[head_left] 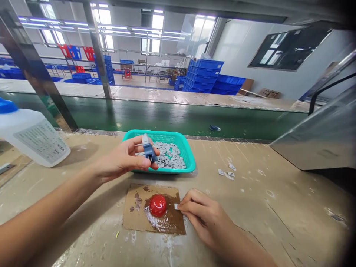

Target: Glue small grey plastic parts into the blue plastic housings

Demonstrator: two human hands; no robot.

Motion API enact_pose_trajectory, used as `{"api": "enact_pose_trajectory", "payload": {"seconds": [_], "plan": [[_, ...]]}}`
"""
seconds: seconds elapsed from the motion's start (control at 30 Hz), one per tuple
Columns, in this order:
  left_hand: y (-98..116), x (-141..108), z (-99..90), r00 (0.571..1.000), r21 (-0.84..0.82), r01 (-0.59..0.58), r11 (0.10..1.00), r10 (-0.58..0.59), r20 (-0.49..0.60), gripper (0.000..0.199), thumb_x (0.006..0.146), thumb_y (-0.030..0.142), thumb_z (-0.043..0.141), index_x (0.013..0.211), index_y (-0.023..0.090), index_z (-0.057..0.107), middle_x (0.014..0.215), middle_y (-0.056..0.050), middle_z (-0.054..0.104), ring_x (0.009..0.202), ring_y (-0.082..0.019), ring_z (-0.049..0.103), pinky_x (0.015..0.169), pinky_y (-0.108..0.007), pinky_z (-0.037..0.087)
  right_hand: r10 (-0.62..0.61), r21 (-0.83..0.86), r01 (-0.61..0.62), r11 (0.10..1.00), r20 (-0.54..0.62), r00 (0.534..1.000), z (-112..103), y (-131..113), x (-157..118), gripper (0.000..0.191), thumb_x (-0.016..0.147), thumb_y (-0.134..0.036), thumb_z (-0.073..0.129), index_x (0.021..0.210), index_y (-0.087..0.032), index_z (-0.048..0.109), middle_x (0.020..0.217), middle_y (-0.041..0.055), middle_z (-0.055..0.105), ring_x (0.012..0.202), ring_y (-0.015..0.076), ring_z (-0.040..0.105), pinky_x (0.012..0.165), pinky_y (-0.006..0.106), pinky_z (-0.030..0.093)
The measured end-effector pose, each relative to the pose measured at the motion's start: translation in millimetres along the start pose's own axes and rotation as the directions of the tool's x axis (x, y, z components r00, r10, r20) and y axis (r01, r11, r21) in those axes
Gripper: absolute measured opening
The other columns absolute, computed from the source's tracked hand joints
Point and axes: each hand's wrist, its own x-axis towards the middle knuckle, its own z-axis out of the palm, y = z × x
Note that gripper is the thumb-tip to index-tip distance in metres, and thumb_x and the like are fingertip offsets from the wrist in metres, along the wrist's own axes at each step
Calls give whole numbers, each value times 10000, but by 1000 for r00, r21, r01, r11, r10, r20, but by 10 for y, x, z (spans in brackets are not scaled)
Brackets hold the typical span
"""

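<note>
Two pinches on my remote feed: beyond the red dome (158,205), my left hand (124,157) clamps a blue-grey clip (148,150); just right of the dome, my right hand (207,217) clamps a pale chip (176,206), which a loosened pinch could drop onto wet-looking cardboard (133,220).

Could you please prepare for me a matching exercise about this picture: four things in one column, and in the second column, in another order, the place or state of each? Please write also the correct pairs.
Things
1. Left hand
2. Right hand
3. Basket
4. Red round object

Places or states
A. Sits on wet-stained cardboard
B. Pinches a small pale piece
C. Contains many small grey pieces
D. Holds a blue-grey part

Right pairs: 1-D, 2-B, 3-C, 4-A
</note>
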Motion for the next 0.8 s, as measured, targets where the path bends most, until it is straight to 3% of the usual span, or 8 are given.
{"api": "enact_pose_trajectory", "payload": {"seconds": [0.13,0.23,0.33,0.43,0.5,0.57,0.67,0.8], "plan": [[2,-10,88,998,-109,61,992,-60,18,358,642,86,654,972,193,566,1057,-65,578,813,-158,612,621,-174,471,13,19,-13,1000,35,999,-38,-18,-2,247,822,-44,363,739,-166,561,762,57,508,703,157,517,594,259,437],[2,-18,161,992,-220,126,967,-121,36,235,702,98,595,932,145,600,1068,-93,571,775,-114,593,606,-151,455,9,0,-9,1000,30,1000,-41,-18,9,255,812,-32,364,757,-170,571,756,55,511,703,159,518,594,257,433],[-13,-30,208,985,-239,175,955,-169,44,168,741,150,580,899,120,626,980,-85,590,625,-41,537,543,-121,424,27,-44,-25,999,42,999,-24,-10,25,270,803,-24,366,741,-167,586,747,55,507,701,163,513,595,261,428],[-41,-45,222,983,-250,183,951,-182,26,226,711,150,623,937,137,629,764,-27,581,562,-25,497,519,-115,409,46,-51,-43,998,68,997,-36,-16,12,268,803,-29,363,716,-158,581,758,56,510,708,160,514,614,263,431],[-57,-54,226,984,-303,174,937,-180,8,267,707,142,630,973,157,617,676,-2,551,595,-47,530,566,-141,436,56,-27,-54,998,90,994,-84,-40,-8,267,811,-40,360,708,-158,576,774,54,520,720,151,523,633,255,433],[-68,-58,235,987,-379,150,913,-163,-3,276,709,137,627,981,174,607,729,-13,577,715,-101,585,668,-207,472,79,24,-82,996,100,992,-177,-82,-10,252,821,-64,383,714,-165,587,777,44,539,717,138,538,631,236,435],[-73,-53,261,993,-433,87,897,-113,-35,210,680,135,654,886,151,614,880,-47,610,878,-174,592,769,-274,473,123,130,-127,983,38,992,-391,-170,75,176,819,-125,465,761,-184,620,764,29,574,692,130,555,604,219,438],[-66,-47,310,991,-349,38,936,-80,-106,217,624,98,696,817,130,601,824,-27,623,791,-123,595,767,-249,473,101,315,-46,948,-157,982,-647,-309,387,73,767,-160,559,766,-192,625,748,19,597,707,136,560,629,216,459]]}}
